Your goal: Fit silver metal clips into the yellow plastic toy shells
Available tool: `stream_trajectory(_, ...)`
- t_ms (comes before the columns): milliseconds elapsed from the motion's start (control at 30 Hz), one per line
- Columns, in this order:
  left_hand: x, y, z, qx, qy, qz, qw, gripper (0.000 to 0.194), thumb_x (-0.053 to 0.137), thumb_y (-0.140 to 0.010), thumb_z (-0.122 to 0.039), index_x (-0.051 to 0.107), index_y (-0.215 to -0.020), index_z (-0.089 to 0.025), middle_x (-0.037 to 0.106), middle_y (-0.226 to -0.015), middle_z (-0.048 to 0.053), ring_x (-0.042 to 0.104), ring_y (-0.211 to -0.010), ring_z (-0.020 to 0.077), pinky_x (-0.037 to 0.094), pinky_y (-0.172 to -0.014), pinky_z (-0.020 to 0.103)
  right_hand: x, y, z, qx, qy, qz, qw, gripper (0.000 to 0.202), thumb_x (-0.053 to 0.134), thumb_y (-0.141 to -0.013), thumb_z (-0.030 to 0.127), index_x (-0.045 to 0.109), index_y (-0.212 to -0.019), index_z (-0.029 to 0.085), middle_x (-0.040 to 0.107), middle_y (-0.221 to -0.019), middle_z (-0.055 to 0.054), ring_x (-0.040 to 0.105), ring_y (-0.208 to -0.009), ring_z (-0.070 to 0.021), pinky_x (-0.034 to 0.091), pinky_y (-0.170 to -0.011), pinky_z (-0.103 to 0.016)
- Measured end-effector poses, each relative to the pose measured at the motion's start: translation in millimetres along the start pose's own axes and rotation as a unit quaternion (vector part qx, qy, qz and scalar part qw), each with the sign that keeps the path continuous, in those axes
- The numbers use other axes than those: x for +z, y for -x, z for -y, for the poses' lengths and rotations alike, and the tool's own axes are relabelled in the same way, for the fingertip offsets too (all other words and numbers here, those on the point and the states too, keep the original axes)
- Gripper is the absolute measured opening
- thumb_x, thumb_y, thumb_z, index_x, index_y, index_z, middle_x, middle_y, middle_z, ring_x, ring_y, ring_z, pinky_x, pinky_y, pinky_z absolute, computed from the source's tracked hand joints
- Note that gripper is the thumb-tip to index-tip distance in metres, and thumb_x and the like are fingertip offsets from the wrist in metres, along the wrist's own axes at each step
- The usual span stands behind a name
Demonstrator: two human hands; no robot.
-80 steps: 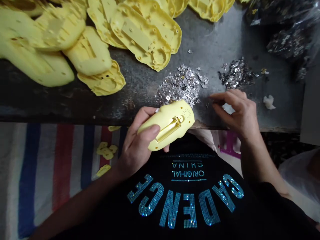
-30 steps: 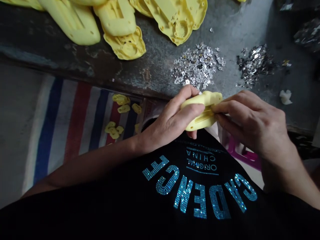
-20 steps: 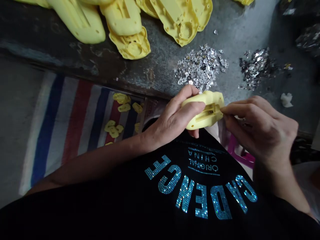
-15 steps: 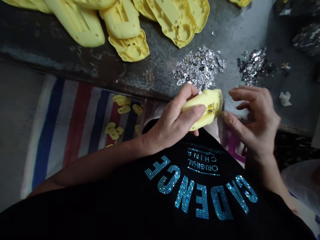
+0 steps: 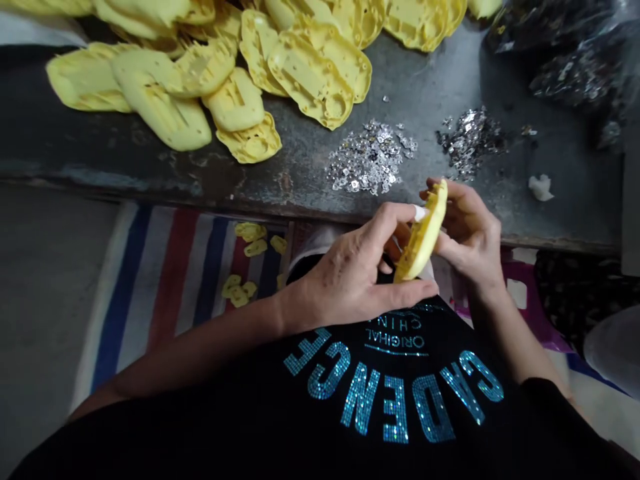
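A yellow plastic shell [image 5: 425, 233] is held on edge between my two hands, just off the table's front edge. My left hand [image 5: 360, 263] grips its lower end, thumb below and fingers behind; one fingertip has a white wrap. My right hand [image 5: 467, 230] holds the upper end, fingers round the far rim and thumb against the smooth outer side. The ribbed inner side of the shell faces left. Beyond the hands, a pile of small silvery metal pieces [image 5: 370, 157] lies on the table, with a darker pile of metal pieces [image 5: 473, 140] to its right.
Many more yellow shells [image 5: 310, 77] are heaped along the back and left of the dark table [image 5: 280, 190]. Plastic bags of metal parts [image 5: 575, 73] stand at back right, near a crumpled white scrap [image 5: 541, 187]. Small yellow parts [image 5: 240, 290] lie on a striped sheet [image 5: 173, 273] below.
The shell has turned from showing its outer face to standing on edge. My right hand has come in from the right and taken hold of it. The view has shifted too.
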State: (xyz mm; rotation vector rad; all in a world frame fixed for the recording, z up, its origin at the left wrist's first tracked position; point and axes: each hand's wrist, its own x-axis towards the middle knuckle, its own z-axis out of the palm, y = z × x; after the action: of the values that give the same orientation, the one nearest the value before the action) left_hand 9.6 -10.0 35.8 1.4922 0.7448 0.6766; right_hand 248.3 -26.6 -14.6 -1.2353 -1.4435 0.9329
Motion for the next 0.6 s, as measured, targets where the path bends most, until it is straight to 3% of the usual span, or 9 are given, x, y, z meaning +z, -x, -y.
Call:
stream_trajectory(67, -3.0, 3, 0, -0.039, 0.083, 0.037, 0.995, 0.079, 0.1, -0.087, -0.028, 0.059, -0.154, -0.029, 0.078, -0.136, 0.009, 0.079, -0.114, 0.0263, 0.069, -0.09, 0.035, 1, 7, -7, -0.024, -0.018, -0.028, 0.999, 0.067, 0.091, -0.093, 0.06, 0.068, -0.151, 0.038, 0.078, -0.147, -0.008, 0.081, -0.123, -0.0303, 0.071, -0.104, -0.048)
stream_trajectory(167, -4.2, 4, 3, -0.06, 0.123, 0.053, 0.989, 0.091, 0.106, -0.082, -0.034, 0.065, -0.163, -0.032, 0.075, -0.141, 0.011, 0.078, -0.124, 0.0287, 0.075, -0.093, 0.036, 3, 15, -14, -0.068, -0.006, -0.077, 0.995, 0.072, 0.091, -0.091, 0.067, 0.066, -0.152, 0.038, 0.075, -0.149, -0.012, 0.081, -0.124, -0.035, 0.07, -0.109, -0.057)
stream_trajectory(300, -2.4, 2, 11, -0.002, 0.114, 0.064, 0.991, 0.082, 0.107, -0.081, -0.038, 0.077, -0.157, -0.032, 0.07, -0.134, 0.01, 0.077, -0.125, 0.028, 0.078, -0.092, 0.036, 2, 19, -18, -0.103, 0.025, -0.112, 0.988, 0.074, 0.087, -0.09, 0.073, 0.066, -0.152, 0.04, 0.073, -0.144, -0.013, 0.081, -0.122, -0.0392, 0.07, -0.106, -0.066)
stream_trajectory(433, -4.1, -2, 17, 0.049, 0.117, 0.065, 0.99, 0.076, 0.107, -0.08, -0.038, 0.082, -0.151, -0.031, 0.071, -0.132, 0.01, 0.077, -0.125, 0.0285, 0.079, -0.089, 0.033, 0, 20, -19, -0.107, 0.066, -0.107, 0.986, 0.071, 0.082, -0.094, 0.073, 0.063, -0.156, 0.045, 0.071, -0.145, -0.014, 0.079, -0.122, -0.0419, 0.071, -0.103, -0.07)
stream_trajectory(600, -15.9, 0, 25, 0.079, 0.109, 0.035, 0.99, 0.061, 0.107, -0.078, -0.036, 0.089, -0.136, -0.025, 0.077, -0.127, 0.01, 0.082, -0.115, 0.0276, 0.079, -0.088, 0.035, 3, 9, -6, -0.124, 0.078, -0.07, 0.987, 0.07, 0.083, -0.098, 0.06, 0.062, -0.162, 0.044, 0.069, -0.153, -0.013, 0.078, -0.128, -0.0404, 0.072, -0.102, -0.067)
